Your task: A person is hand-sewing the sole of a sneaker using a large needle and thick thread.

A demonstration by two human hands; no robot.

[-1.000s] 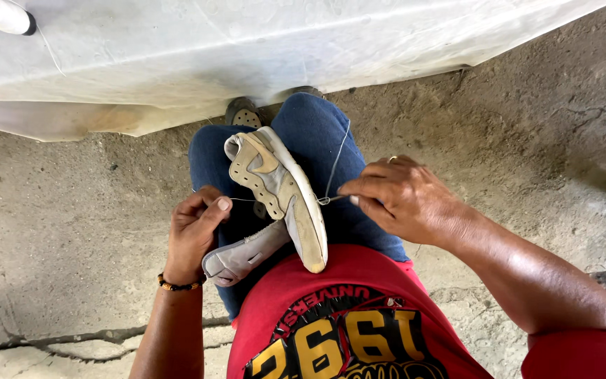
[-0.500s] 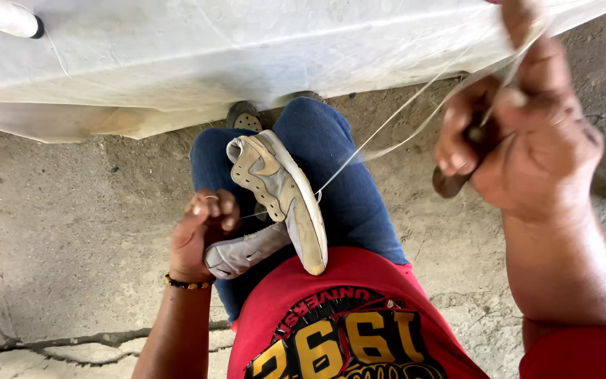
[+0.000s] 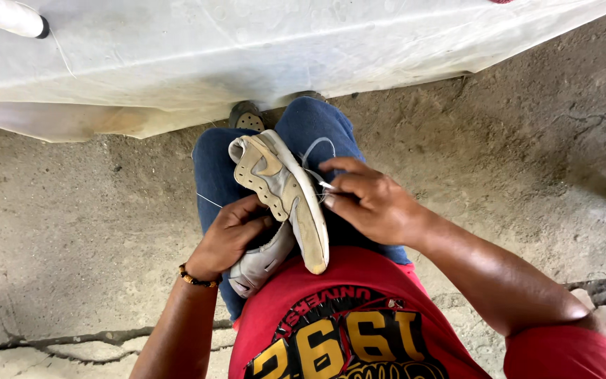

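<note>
Beige shoe [image 3: 280,191] sat on its side on the lap, across the blue jeans [image 3: 213,168], sole edge toward the right hand. Left hand [image 3: 227,236] gripped its upper from the left, fingers curled and clamped on it. Right hand [image 3: 372,201] was against the sole edge, fingertips pinched together on a white thread [image 3: 315,149] that looped up over the knee. Second grey shoe [image 3: 259,262] lay under the first, touching it. White sheet [image 3: 268,49] hung over the concrete floor [image 3: 78,224] ahead. Red shirt [image 3: 331,316] carried a yellow-and-black print, low in view.
</note>
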